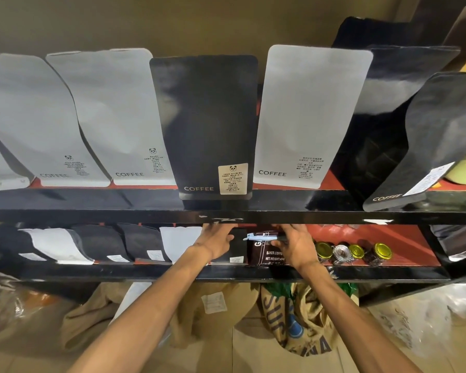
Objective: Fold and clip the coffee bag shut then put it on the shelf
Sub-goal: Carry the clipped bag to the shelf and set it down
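Note:
A dark brown coffee bag (264, 254) with white lettering stands on the lower shelf (226, 271). A pale blue clip (256, 236) sits across its folded top. My right hand (296, 244) grips the bag's right side and top, fingers over the clip's end. My left hand (217, 242) reaches into the same shelf just left of the bag, its fingers spread against a black bag (236, 249) beside it; whether it touches the brown bag is unclear.
Grey and black coffee bags (207, 125) fill the upper shelf, and more line the lower shelf's left. Small gold-lidded jars (353, 253) stand right of my right hand. Burlap sacks (301, 319) and plastic bags lie on the floor below.

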